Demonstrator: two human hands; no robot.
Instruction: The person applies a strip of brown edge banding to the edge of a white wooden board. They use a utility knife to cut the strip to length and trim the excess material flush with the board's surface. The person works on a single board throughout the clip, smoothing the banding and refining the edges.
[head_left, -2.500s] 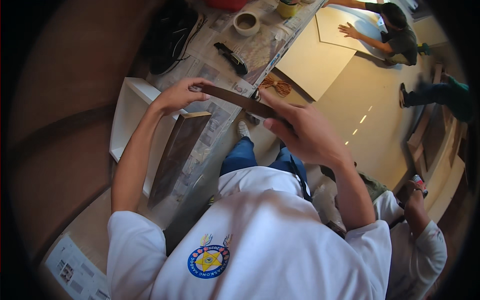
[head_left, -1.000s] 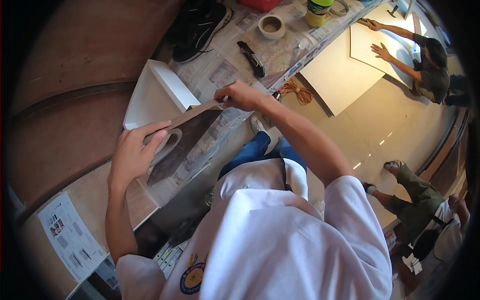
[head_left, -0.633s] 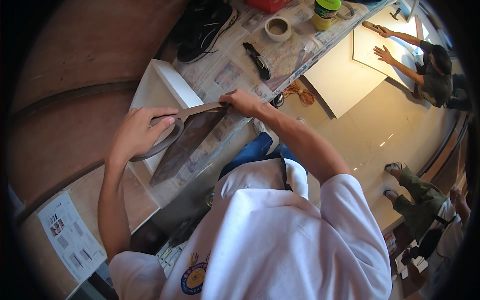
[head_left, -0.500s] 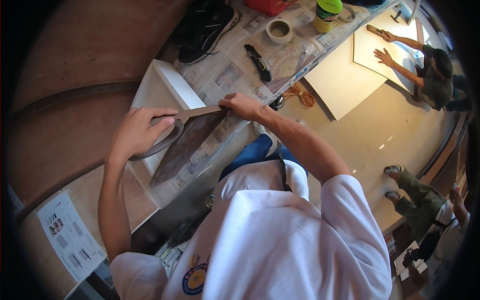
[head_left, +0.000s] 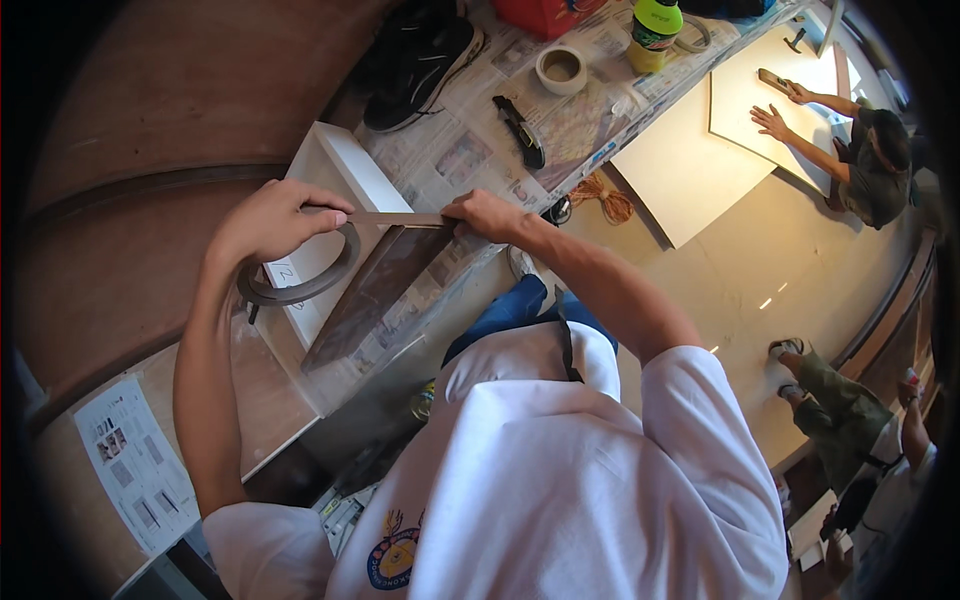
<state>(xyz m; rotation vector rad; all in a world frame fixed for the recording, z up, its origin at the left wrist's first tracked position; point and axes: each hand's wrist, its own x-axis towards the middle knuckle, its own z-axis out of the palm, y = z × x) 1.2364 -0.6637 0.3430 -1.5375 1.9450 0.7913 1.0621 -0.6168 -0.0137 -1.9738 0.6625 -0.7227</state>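
Note:
My left hand [head_left: 268, 225] pinches a roll of brown edge-banding strip [head_left: 292, 295] between thumb and fingers, and its loop hangs below the hand. The strip [head_left: 395, 219] runs straight to my right hand [head_left: 485, 214], whose closed fingers hold it at the far corner of a dark brown panel [head_left: 365, 300]. That panel forms one side of a white box-like piece [head_left: 372, 182] on the newspaper-covered bench. Just beyond my hands lies a black utility knife [head_left: 518, 130].
A tape roll [head_left: 560, 70], a green-capped bottle [head_left: 655, 38] and black shoes [head_left: 425, 70] rest on the bench. A printed sheet [head_left: 135, 465] lies lower left. Coiled orange cord [head_left: 605, 200] is on the floor. At right, one person works over a white board [head_left: 745, 110]; another stands lower right.
My left hand has risen and turned, so the roll now shows as an open loop and the strip runs nearly level. My right hand stays at the panel corner.

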